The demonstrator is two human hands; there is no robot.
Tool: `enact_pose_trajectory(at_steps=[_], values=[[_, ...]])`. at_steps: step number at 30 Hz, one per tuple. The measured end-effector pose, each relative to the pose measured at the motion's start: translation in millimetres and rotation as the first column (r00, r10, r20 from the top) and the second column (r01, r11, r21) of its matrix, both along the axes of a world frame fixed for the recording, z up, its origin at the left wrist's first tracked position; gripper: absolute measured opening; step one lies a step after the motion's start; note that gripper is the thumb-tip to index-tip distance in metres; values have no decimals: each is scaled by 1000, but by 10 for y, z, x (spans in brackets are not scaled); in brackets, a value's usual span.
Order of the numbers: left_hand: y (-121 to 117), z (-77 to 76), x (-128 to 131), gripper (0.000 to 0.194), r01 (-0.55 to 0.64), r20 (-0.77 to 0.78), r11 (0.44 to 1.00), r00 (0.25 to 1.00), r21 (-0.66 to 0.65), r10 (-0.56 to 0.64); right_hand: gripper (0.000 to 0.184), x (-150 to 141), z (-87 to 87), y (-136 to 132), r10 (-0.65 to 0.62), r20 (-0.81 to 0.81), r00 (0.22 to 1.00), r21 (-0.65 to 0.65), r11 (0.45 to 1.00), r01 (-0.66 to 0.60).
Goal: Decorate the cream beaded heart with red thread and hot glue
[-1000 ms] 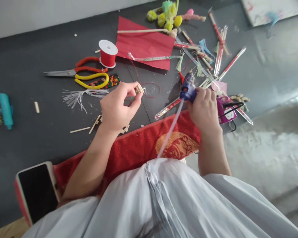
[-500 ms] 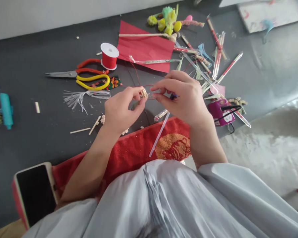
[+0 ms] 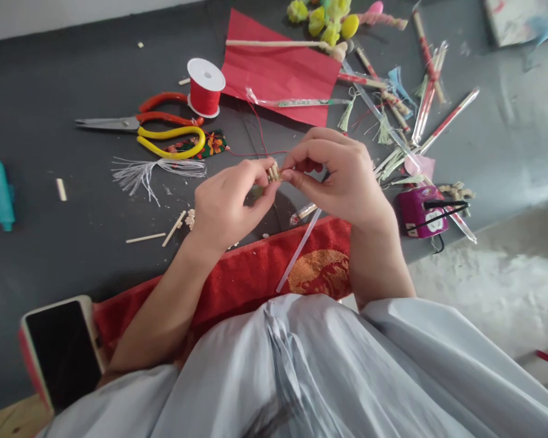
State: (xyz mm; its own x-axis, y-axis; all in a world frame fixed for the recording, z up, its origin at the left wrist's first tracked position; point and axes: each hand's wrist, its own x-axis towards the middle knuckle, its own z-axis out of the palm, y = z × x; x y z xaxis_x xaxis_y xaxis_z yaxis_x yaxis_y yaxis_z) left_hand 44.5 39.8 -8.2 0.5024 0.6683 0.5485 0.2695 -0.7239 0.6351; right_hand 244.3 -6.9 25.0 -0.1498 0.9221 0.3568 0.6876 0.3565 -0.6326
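Note:
Between the thumb and fingers of my left hand [image 3: 231,198] is a small bundle of short pale sticks [image 3: 273,173]. My right hand [image 3: 333,170] is pinched at the right side of this bundle, its thumb and forefinger pressed together. What sits in that pinch, perhaps thread, is too small to make out. Thin red thread [image 3: 261,131] runs from near the red spool [image 3: 205,88] towards my hands. Left of my left hand lie orange-and-yellow-handled scissors [image 3: 171,134], a white tassel [image 3: 158,170] and loose pale sticks [image 3: 173,228].
Red paper [image 3: 278,70] lies beyond my hands. Wrapped sticks with tassels [image 3: 432,91] spread to the right, near a purple box [image 3: 422,213] with a black cord. A red towel [image 3: 256,261] lines the near table edge; a phone [image 3: 64,353] rests at lower left.
My right hand has come closer to the bundle and now pinches at its side; a gap showed there before. The view has shifted slightly, and my left hand still holds the bundle.

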Motion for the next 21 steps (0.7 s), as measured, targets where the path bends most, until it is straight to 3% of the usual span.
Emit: enact_pose_trajectory(at_steps=[13, 21], values=[[47, -30, -37, 8, 49, -57, 992, 997, 116, -43, 17, -37, -39, 2, -69, -122, 990, -33, 997, 66], [37, 3, -41, 11, 59, -84, 992, 995, 114, -49, 17, -40, -40, -12, -72, -147, 987, -34, 997, 68]])
